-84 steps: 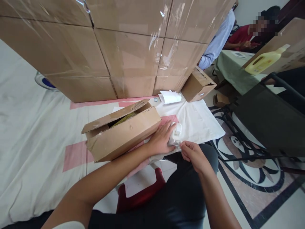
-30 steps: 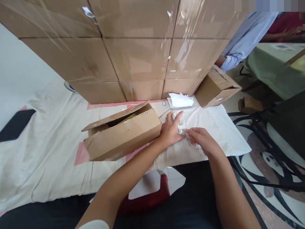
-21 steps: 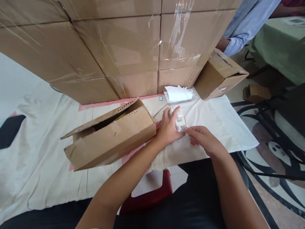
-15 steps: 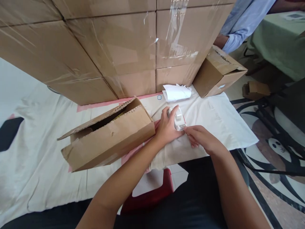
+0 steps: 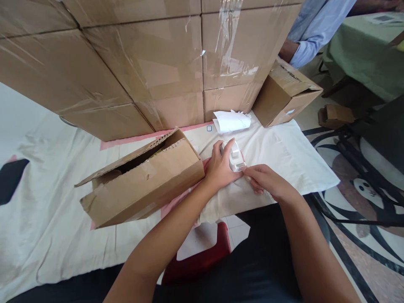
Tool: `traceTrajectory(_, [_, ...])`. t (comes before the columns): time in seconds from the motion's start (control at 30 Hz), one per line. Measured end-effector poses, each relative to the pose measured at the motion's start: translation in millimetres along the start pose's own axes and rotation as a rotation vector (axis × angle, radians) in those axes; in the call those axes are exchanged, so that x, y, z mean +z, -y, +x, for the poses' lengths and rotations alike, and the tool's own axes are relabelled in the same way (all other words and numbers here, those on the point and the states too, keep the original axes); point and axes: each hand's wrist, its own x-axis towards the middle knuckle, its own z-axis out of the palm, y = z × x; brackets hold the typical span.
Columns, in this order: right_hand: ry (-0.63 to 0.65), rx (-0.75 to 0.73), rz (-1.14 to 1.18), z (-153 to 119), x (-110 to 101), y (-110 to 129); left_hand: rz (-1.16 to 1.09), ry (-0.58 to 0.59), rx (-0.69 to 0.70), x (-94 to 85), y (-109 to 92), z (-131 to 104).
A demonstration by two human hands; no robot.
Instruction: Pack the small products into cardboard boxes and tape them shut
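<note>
A small white tape dispenser point(image 5: 236, 158) is on the white cloth near the front edge. My left hand point(image 5: 220, 167) is wrapped round its left side, thumb and fingers on its body. At its lower end, by the cutting edge, my right hand point(image 5: 263, 179) is closed in a pinch; what its fingertips hold is too small to make out. Left of my left hand lies a long brown cardboard box point(image 5: 148, 181), its torn top flap partly raised. Behind the dispenser rests a folded white paper point(image 5: 232, 122).
Taped cartons point(image 5: 142, 63) stand stacked along the back. A smaller carton point(image 5: 284, 94) is at the right rear, beside a person's blue sleeve point(image 5: 315, 35). A dark flat object point(image 5: 13, 181) lies far left. Below the table edge shows a red stool point(image 5: 202, 263).
The whole view has shifted slightly. Both hands keep nearly the same hold on and beside the dispenser.
</note>
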Motion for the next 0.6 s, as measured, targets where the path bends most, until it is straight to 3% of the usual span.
traceTrajectory(0.13, [0.054, -0.036, 0.021, -3, -3, -4, 0.029, 0.010, -0.013, -0.6, -1, 0])
traceTrajectory(0.6, [0.058, -0.033, 0.282, -7, 6, 7, 0.014, -0.018, 0.028, 2.7, 4, -1])
